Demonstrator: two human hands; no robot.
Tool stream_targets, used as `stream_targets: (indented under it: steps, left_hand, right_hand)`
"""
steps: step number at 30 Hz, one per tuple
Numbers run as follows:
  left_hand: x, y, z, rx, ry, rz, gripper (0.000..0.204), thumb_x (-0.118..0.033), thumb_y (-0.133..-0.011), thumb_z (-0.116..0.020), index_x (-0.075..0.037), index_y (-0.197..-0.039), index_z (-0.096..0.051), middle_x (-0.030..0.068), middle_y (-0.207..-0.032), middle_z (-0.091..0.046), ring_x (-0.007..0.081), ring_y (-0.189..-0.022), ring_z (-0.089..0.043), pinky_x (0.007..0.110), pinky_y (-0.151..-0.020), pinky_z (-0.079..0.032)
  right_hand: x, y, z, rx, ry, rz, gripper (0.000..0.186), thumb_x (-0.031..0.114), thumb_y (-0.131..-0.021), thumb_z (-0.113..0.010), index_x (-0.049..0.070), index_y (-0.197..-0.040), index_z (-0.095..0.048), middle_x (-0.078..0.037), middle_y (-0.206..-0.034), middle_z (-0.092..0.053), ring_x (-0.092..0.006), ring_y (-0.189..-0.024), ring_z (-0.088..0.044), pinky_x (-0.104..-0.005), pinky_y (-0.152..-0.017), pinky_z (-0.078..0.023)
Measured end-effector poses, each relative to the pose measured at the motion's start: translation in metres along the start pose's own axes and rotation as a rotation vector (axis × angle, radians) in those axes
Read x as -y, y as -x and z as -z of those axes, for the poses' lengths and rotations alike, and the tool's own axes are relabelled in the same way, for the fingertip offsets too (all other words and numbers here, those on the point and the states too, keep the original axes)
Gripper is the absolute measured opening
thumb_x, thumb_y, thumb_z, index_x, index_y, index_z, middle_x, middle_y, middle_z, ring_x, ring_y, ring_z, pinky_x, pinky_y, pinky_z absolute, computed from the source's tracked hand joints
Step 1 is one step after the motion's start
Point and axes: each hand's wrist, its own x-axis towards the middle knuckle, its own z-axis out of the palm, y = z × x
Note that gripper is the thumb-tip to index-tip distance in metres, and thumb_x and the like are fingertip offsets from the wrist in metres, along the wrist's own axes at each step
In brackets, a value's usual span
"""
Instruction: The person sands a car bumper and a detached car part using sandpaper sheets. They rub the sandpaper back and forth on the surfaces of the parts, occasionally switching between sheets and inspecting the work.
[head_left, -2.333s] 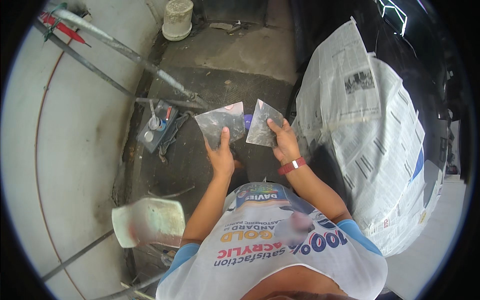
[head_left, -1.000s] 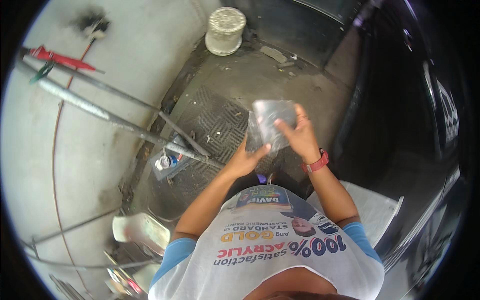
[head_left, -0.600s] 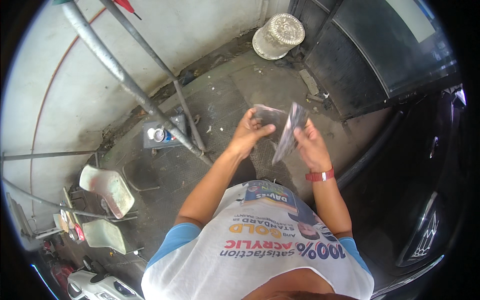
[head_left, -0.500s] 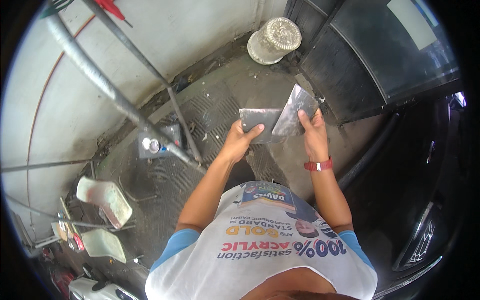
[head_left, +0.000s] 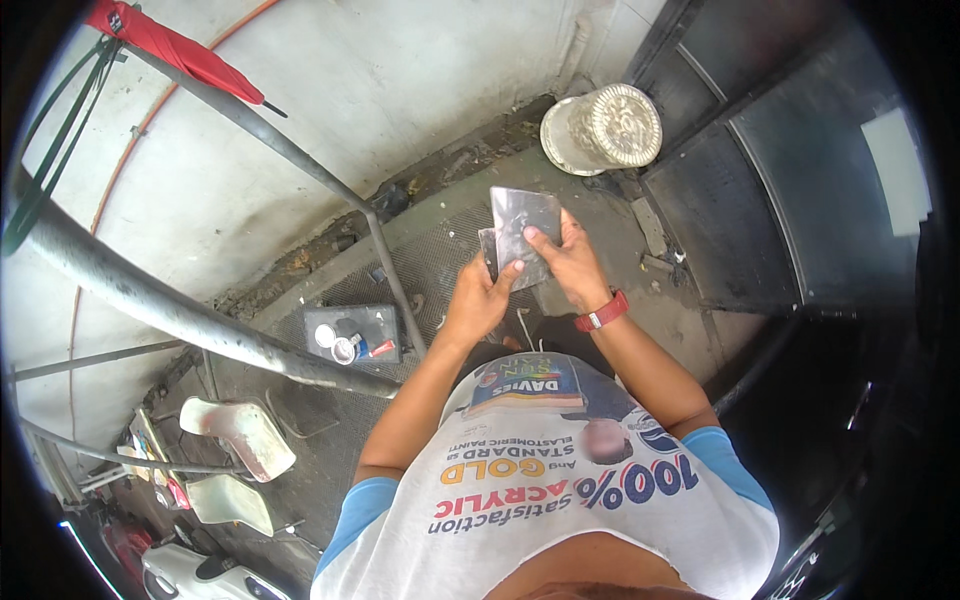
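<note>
Overlap step, apparently: left hand pinches rear sheet, right hand grips front sheet; next move likely calls for firm thumbs on both.

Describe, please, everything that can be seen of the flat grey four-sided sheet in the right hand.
The flat grey four-sided sheet looks thin, with straight edges and a smudged face with paler streaks; its material cannot be told. It is held up in the air, slightly turned. The right hand grips its right side, thumb on the face. It partly covers a second dark flat sheet in the left hand, whose thumb overlaps its lower left edge.
</note>
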Motion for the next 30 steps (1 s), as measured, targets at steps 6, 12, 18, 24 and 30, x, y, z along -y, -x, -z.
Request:
stream_targets:
  steps: [6,12,18,24,30]
  left_hand:
    - [0.03,-0.072,0.038,0.092,0.661,0.212,0.065,-0.055,-0.106,-0.056,-0.002,-0.143,-0.058,0.0122,-0.138,-0.065,0.0202,-0.127,-0.058,0.039,-0.113,-0.042]
    - [0.05,-0.142,0.058,-0.321,0.802,0.115,0.069,-0.026,-0.099,-0.074,-0.007,-0.157,-0.041,0.011,-0.151,-0.055,0.0229,-0.134,-0.056,0.041,-0.112,-0.047]
    - [0.031,-0.208,0.046,-0.719,0.661,-0.076,0.038,-0.016,-0.099,-0.074,-0.004,-0.135,-0.065,0.0065,-0.129,-0.071,0.0157,-0.117,-0.064,0.036,-0.107,-0.049]
    - [-0.022,-0.25,0.012,-1.105,-0.131,-0.094,0.034,-0.016,-0.1,-0.069,0.001,-0.13,-0.066,0.0186,-0.113,-0.073,0.0326,-0.104,-0.07,0.042,-0.093,-0.053]
    - [-0.042,-0.281,0.0,-0.977,0.133,0.203,0.038,-0.029,-0.1,-0.071,0.002,-0.122,-0.068,0.0222,-0.099,-0.075,0.029,-0.089,-0.07,0.044,-0.085,-0.054]
  right_hand:
    - [-0.003,-0.119,-0.001,0.19,0.178,-0.007,0.044,0.019,-0.099,-0.073,0.004,-0.139,-0.061,-0.008,-0.123,-0.071,-0.0142,-0.112,-0.064,-0.0337,-0.099,-0.051]
    - [0.02,-0.191,-0.045,0.877,0.079,-0.24,0.042,0.016,-0.104,-0.066,0.004,-0.143,-0.056,-0.005,-0.139,-0.062,-0.0173,-0.128,-0.058,-0.033,-0.108,-0.045]
    - [-0.009,-0.328,-0.016,0.636,-0.263,-0.779,0.034,0.04,-0.106,-0.063,0.014,-0.129,-0.062,-0.007,-0.117,-0.068,-0.0201,-0.098,-0.067,-0.0386,-0.083,-0.055]
    - [0.016,-0.426,-0.038,1.035,-0.273,-0.879,0.029,0.038,-0.106,-0.064,0.014,-0.122,-0.065,-0.005,-0.095,-0.069,-0.0205,-0.073,-0.064,-0.0326,-0.063,-0.05]
    - [0.036,-0.43,-0.075,1.228,0.102,-0.136,0.053,0.02,-0.102,-0.069,-0.002,-0.146,-0.05,-0.014,-0.137,-0.062,-0.0229,-0.123,-0.061,-0.0391,-0.105,-0.049]
